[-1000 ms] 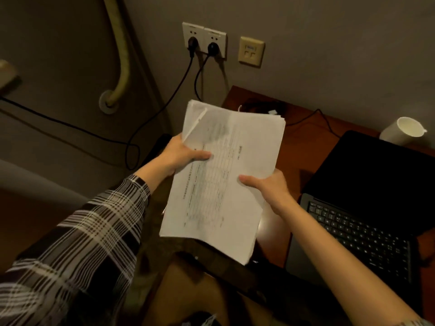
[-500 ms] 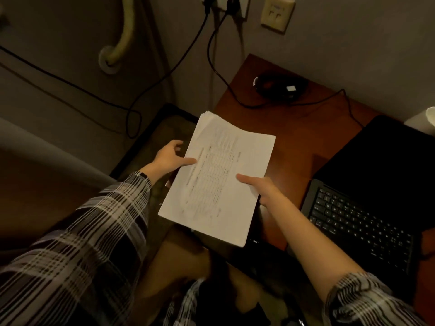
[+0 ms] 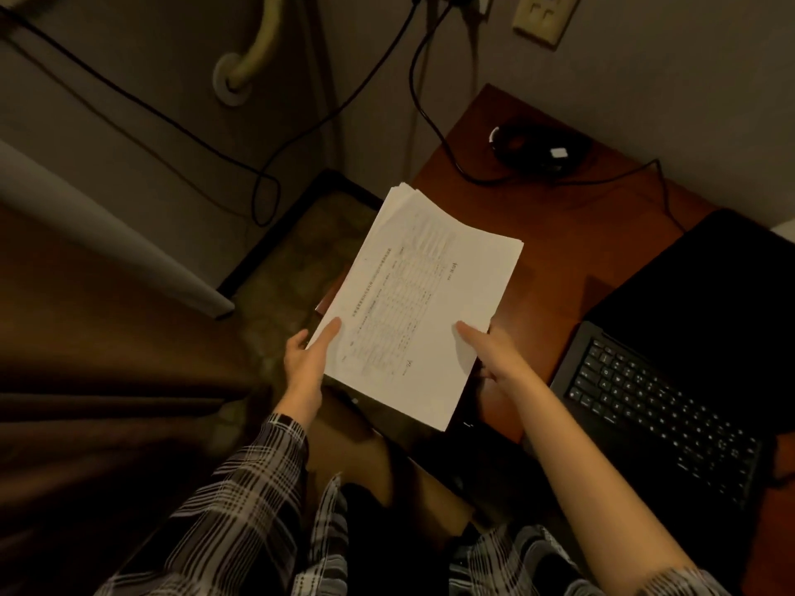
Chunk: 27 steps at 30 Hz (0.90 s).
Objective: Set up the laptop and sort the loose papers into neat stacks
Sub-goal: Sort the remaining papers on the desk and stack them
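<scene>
Open black laptop already on reddish-brown wooden desk; left hand and right hand each pinch the white printed paper sheaf above the desk's left edge, stack not yet set down.

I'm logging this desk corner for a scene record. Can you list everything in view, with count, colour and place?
paper stack: one, white, printed, held over the desk's left edge
laptop: one, black, open, right on desk
desk: one, reddish-brown, by the wall
black device: one, at desk's far end, cabled
cables: several, black, along wall and desk
wall plate: one, cream, top
pipe: one, pale yellow, upper left wall
left hand: grips stack's left edge
right hand: grips stack's right edge
plaid sleeves: two, dark and white, bottom
</scene>
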Tool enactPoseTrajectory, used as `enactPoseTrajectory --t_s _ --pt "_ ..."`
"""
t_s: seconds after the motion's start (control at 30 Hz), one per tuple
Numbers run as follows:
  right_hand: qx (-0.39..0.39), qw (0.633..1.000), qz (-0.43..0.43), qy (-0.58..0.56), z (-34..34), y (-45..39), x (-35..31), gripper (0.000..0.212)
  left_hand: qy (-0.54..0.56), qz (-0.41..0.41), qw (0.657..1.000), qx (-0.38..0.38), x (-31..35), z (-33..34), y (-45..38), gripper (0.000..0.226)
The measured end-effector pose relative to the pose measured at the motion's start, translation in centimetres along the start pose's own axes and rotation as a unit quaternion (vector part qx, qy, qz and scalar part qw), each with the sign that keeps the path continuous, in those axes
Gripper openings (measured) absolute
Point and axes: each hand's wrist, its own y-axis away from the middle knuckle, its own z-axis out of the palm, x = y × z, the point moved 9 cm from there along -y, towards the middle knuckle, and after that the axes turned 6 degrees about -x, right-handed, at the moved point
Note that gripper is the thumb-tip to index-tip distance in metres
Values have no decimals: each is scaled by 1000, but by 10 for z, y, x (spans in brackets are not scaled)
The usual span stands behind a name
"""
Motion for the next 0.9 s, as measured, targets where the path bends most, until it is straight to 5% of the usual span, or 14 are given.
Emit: enactPoseTrajectory --t_s 0.23,0.57,0.77,0.9 --pt "53 998 3 -41 6 -10 6 45 -20 23 999 21 13 4 2 52" --pt "114 992 -41 -35 6 1 -33 38 -60 64 995 41 40 7 -13 50" --pt "-36 997 27 60 47 25 12 97 -202 111 971 -68 39 0 -12 95" --pt "-70 986 -29 152 65 30 9 126 -326 173 913 -176 49 7 -5 129"
